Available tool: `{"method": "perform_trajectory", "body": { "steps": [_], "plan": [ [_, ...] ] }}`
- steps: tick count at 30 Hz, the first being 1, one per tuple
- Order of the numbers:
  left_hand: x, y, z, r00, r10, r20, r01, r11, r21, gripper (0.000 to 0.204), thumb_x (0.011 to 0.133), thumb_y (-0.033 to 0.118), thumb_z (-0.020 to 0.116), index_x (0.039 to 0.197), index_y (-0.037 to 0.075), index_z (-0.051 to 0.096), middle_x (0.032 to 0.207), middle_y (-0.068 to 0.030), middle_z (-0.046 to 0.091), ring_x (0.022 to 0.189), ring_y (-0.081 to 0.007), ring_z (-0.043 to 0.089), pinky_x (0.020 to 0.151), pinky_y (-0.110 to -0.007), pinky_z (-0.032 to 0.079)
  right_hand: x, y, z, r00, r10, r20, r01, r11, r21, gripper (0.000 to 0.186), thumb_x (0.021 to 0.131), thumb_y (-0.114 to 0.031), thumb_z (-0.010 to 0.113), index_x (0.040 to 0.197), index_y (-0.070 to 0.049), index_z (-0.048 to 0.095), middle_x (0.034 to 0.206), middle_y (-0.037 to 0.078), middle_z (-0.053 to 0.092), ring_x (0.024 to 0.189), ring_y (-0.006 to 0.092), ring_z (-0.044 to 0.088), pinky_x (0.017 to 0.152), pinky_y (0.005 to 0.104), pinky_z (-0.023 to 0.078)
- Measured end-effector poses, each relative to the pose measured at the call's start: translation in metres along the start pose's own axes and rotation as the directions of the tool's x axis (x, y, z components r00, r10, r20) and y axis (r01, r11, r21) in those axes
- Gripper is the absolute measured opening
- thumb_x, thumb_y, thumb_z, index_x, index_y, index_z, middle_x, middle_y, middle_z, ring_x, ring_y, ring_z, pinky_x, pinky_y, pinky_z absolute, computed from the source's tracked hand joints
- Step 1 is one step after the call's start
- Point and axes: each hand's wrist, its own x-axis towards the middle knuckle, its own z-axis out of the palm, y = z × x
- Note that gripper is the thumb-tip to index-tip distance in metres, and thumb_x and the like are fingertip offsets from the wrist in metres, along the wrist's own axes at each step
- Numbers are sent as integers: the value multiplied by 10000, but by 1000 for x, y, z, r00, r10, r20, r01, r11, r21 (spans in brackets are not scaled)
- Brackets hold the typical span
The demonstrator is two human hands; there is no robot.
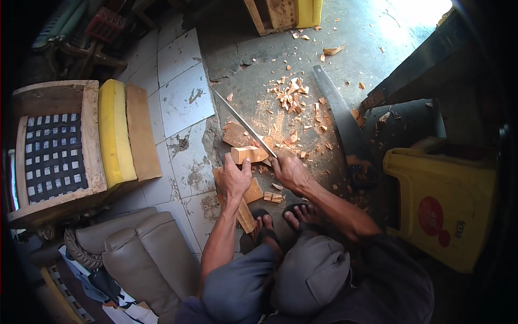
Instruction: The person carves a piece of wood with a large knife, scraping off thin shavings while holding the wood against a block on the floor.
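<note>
My left hand (236,177) grips a short, pale orange wood block (247,155) in front of my feet, the thumb pressed to its near side. In my right hand (292,172) is a long, narrow-bladed machete (240,117), seen nearly edge-on, its blade slanting away to the far left just past the block. My fingers wrap its handle and hide most of it. Under and behind the block lies a flat brown wood piece (233,133). Below my left hand, more wood offcuts (245,215) rest on the ground by my left foot.
Wood chips (292,96) litter the concrete ahead. A handsaw (335,105) lies to the right, beside a yellow plastic crate (448,208). At the left stand a webbed wooden frame (93,137) with yellow foam (116,132) and brown padded cushions (148,254).
</note>
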Motion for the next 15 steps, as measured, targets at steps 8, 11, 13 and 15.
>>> {"method": "perform_trajectory", "body": {
  "steps": [8,11,13,15],
  "plan": [
    [2,0,-3,1000,25,3,-25,1000,-18,371,890,246,696,1123,-13,568,946,-277,718,874,-461,706,811,-509,547,5,8,-9,998,-21,64,30,990,-136,288,1002,-265,538,984,3,641,763,293,667,713,468,675,677,560,544],
    [3,4,-4,996,0,90,2,1000,-17,383,890,243,695,1143,-10,559,969,-284,715,898,-468,704,819,-513,545,-10,-12,-13,983,-109,-151,116,993,35,295,998,-274,552,956,4,645,738,277,662,706,462,681,657,554,543],
    [-3,10,1,996,20,91,-19,1000,-8,382,891,240,693,1143,-12,555,958,-281,715,892,-468,705,811,-515,546,-9,13,0,972,-173,-161,152,980,-132,302,1002,-276,555,943,5,648,734,273,660,702,453,684,639,549,529],
    [-1,14,0,997,68,35,-70,997,40,376,894,234,690,1139,-15,551,940,-276,716,878,-465,707,795,-514,549,-3,14,1,982,-153,-112,111,942,-316,290,1006,-279,556,998,-2,642,748,276,663,706,438,692,616,543,514]
  ]
}}
